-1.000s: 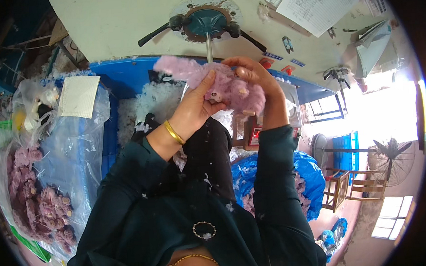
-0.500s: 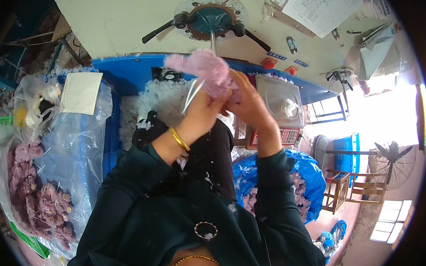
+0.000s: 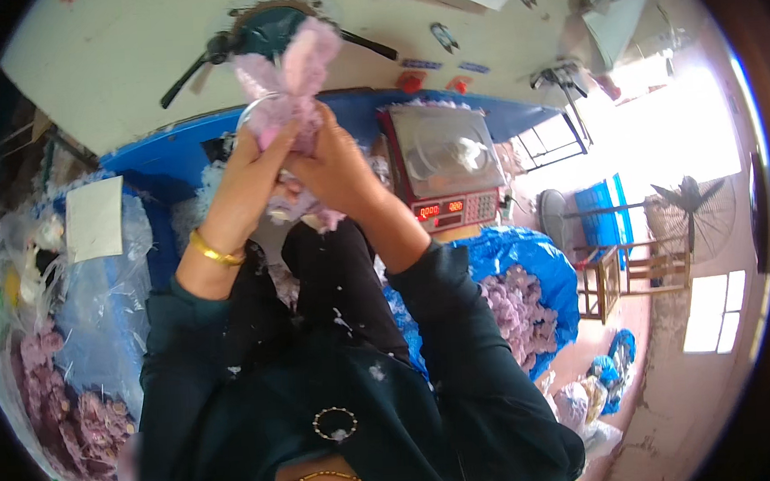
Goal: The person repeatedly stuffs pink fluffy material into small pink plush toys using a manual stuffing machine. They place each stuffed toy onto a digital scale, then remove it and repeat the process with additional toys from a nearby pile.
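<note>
A lilac plush toy (image 3: 302, 75) with two long ears is held up over my lap, ears toward the workbench. My left hand (image 3: 251, 173) grips it from the left, thumb across its middle. My right hand (image 3: 335, 160) wraps round its right side, close against the left. A thin white loop (image 3: 248, 113) sticks out at the left of the plush toy. Its lower part shows below my hands, with pale ends. The fingers hide much of its middle.
Ahead is the workbench (image 3: 123, 67) with a dark green machine mount (image 3: 274, 33) and levers. A digital scale (image 3: 446, 163) stands right. A blue bag (image 3: 562, 288) of plush pieces lies near my right arm. Plastic-covered blue bins (image 3: 101, 299) with more plush stand left.
The view has shifted, and the plush toy now has its ears pointing up with its lower part hanging below my hands. Both hands have closed round its middle.
</note>
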Demonstrator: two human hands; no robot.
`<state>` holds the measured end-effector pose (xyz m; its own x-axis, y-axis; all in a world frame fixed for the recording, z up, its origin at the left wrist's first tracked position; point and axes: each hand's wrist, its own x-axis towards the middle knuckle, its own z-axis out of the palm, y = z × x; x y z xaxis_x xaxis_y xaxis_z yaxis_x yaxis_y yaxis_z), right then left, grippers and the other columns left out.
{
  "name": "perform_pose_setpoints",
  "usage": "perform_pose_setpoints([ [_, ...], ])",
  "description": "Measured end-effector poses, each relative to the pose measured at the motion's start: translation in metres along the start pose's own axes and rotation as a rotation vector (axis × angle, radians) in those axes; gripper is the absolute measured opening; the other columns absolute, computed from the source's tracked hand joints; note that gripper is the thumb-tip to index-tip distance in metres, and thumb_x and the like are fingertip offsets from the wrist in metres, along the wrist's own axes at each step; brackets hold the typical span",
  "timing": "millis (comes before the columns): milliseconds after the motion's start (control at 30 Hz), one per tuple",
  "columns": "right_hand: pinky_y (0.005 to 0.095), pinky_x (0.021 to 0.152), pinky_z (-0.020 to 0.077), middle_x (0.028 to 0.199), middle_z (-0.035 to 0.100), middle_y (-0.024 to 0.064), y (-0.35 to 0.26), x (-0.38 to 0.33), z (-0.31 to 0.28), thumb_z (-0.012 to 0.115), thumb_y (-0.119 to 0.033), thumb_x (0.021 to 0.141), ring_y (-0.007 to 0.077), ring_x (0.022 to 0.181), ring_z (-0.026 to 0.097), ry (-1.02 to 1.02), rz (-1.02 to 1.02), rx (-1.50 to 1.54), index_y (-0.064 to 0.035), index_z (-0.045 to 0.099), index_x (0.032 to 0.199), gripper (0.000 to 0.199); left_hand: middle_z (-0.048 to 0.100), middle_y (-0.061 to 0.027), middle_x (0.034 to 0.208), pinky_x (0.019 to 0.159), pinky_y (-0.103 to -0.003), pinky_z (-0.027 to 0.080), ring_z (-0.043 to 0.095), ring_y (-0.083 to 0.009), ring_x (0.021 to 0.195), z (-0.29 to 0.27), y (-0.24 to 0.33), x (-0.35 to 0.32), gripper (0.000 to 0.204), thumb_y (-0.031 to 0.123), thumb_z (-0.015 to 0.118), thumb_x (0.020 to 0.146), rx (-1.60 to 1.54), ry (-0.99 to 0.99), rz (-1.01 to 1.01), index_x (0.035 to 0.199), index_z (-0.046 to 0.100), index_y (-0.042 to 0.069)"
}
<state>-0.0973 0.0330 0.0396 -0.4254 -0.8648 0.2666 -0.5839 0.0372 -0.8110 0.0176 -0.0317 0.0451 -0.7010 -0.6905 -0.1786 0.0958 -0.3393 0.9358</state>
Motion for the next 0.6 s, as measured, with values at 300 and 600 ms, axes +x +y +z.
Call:
perform_pose_setpoints([
  [300, 0.0424, 0.095, 0.0412, 0.123, 0.043, 0.0308, 0.003, -0.057, -0.007, 0.071, -0.022, 0.074, 0.0425, 0.113, 0.049, -0.105, 0.002, 0.058, 0.0075, 0.03, 0.133, 0.078, 0.057, -0.0093, 0.099, 0.052, -0.021, 0.049, 0.059, -0.0107, 0.067, 0.006, -0.036, -0.045, 0.052, 0.017, 0.053, 0.094, 0.073, -0.031, 0.166, 0.136, 0.027, 0.003],
  [600, 0.0316, 0.078, 0.0497, 0.103, 0.066, 0.0106, 0.235, -0.02, -0.169, 0.07, -0.034, 0.081, 0.0156, 0.09, 0.06, -0.109, 0.5, -0.031, 0.0007, 0.058, 0.117, 0.051, 0.06, -0.0072, 0.102, 0.069, -0.024, 0.047, 0.057, -0.0109, 0.08, -0.073, -0.077, -0.078, 0.025, 0.022, 0.047, 0.097, 0.127, 0.038, -0.161, 0.113, 0.054, 0.004],
])
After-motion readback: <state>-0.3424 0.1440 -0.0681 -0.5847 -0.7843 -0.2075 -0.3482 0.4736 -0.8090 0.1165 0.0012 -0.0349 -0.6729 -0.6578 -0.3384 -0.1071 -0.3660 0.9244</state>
